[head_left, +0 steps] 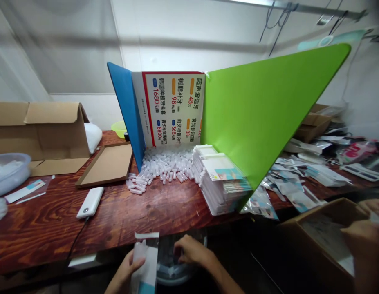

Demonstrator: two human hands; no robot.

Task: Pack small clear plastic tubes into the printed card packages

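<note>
Nr tabletop (pixel 128 218) front edge: L hand (pixel 130 267) pinching rectangular white-blue plastic packet (pixel 151 261); R hand (pixel 191 250) curled at round translucent tub (pixel 173 281), hold unclear.

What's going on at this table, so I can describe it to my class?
The person's left hand holds a clear packet with a card. The right hand is at a tub below the table edge. Small whitish tubes lie heaped beside a stack of cards. Another person's hands are near a cardboard box.
</note>
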